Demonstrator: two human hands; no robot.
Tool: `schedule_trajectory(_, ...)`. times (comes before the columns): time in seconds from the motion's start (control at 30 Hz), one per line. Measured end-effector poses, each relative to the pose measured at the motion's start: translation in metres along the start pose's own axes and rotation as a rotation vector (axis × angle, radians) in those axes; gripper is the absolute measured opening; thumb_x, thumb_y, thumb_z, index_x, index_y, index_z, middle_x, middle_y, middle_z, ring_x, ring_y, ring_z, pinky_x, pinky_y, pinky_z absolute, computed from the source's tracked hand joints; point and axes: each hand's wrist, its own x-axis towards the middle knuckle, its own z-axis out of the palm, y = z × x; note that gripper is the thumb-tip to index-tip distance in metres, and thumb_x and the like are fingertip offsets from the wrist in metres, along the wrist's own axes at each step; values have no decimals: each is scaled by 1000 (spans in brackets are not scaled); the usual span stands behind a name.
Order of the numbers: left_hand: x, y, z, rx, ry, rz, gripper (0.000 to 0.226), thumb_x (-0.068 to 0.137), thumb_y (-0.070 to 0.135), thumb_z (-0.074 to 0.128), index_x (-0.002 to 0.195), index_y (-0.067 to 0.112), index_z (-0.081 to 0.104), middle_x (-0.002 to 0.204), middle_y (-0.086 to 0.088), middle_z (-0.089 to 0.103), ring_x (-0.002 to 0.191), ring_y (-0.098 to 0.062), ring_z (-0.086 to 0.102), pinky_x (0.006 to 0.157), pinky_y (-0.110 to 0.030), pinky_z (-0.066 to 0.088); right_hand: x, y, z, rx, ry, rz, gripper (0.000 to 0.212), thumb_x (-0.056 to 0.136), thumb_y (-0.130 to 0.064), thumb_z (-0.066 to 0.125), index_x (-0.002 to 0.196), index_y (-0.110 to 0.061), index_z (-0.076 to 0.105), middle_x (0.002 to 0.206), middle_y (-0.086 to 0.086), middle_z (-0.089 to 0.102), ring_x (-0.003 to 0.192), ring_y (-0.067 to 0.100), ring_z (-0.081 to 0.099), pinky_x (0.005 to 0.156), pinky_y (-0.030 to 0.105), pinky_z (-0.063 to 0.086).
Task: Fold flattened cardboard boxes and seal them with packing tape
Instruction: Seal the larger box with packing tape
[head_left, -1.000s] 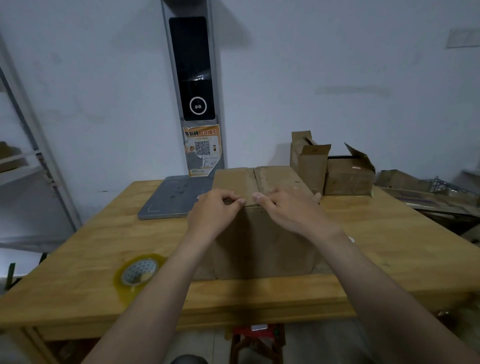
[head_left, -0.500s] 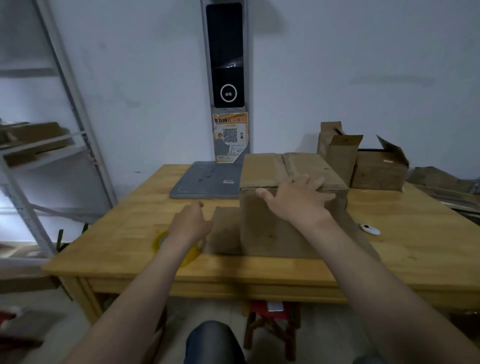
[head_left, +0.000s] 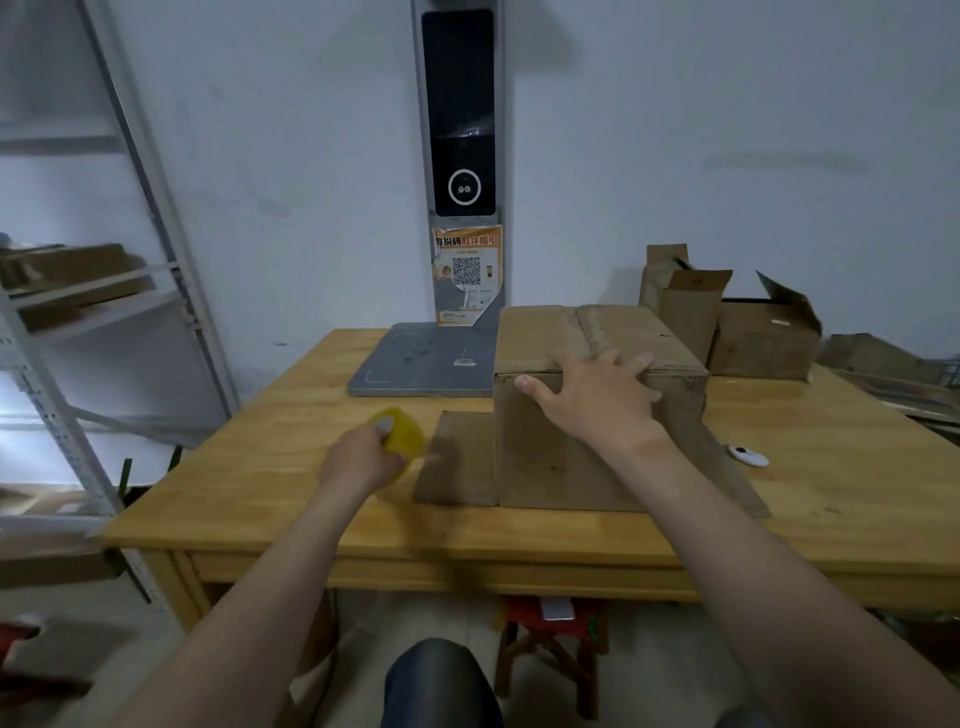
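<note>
Two hands are at work: the left hand (head_left: 358, 460) is closed around the tape (head_left: 400, 434) just above the table (head_left: 260, 467), while the right hand (head_left: 597, 400) lies spread, fingers apart, pinning the box (head_left: 545, 447) flaps shut. Folding looks done on top; I judge the seam untaped. Open boxes (head_left: 758, 338) behind show no visible contents.

dim and flat, brightest at the left edge behind the shelf (head_left: 78, 312). motion-blurred around the left hand (head_left: 361, 460); wide-angle bending at the edges.
</note>
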Motion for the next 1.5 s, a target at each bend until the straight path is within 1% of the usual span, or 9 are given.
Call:
schedule_trajectory(0.1,15,26,-28,-126,122,133,49,89,36,73,135,20,64,112,-9,72,103,-32,66,71,-33,44,4,2,-7,6,-18,-1,83,87,-86,28,149,-34,45,160,21,27,146,61,7,104,77,32)
schedule_trajectory(0.17,29,50,-46,-269,181,229,40,89,32,74,126,17,70,108,-10,74,105,-33,67,75,-35,47,5,4,-9,9,-23,-8,79,88,-85,29,147,-36,46,160,19,28,146,59,9,104,76,34)
schedule_trajectory(0.3,63,100,-79,-495,126,409,45,90,25,76,134,19,67,108,0,70,104,-21,66,81,-33,49,7,5,-12,49,-44,-5,75,88,-84,32,145,-38,48,158,17,29,147,56,9,104,75,34)
schedule_trajectory(0.57,116,176,-90,-73,-14,904,55,90,16,77,142,18,60,139,4,58,123,-10,48,100,-28,37,18,14,-13,155,-25,-8,67,90,-81,37,144,-43,49,163,10,25,151,50,4,110,72,30)
schedule_trajectory(0.7,140,193,-64,42,-114,884,54,90,13,71,141,29,59,149,2,52,137,-20,46,115,-45,39,24,15,-10,164,-3,7,62,91,-80,38,139,-44,52,159,7,29,151,46,7,108,72,34)
schedule_trajectory(0.87,153,195,-62,-589,-60,680,56,96,2,54,147,25,51,149,3,49,138,-15,42,109,-34,40,25,9,-6,126,-23,39,69,87,-84,35,136,-38,54,157,9,29,151,48,6,107,73,34)
schedule_trajectory(1.0,164,199,-46,-741,-223,395,58,107,40,46,159,25,26,162,-5,32,142,-27,38,107,-48,39,27,-5,-11,66,-41,75,95,77,-94,28,137,-25,52,159,15,27,147,53,12,105,76,33)
schedule_trajectory(1.13,169,195,-26,-796,-383,303,72,91,78,44,148,35,41,158,-2,41,141,-32,42,104,-60,42,30,-13,3,24,-44,69,109,70,-97,39,148,-22,30,163,21,14,147,58,-2,105,81,21)
schedule_trajectory(1.5,121,172,-40,-864,-377,279,78,91,83,31,158,44,27,167,0,27,150,-32,29,110,-68,33,16,-19,11,156,-15,122,121,70,-93,50,150,-9,15,164,22,5,147,56,-18,113,77,11)
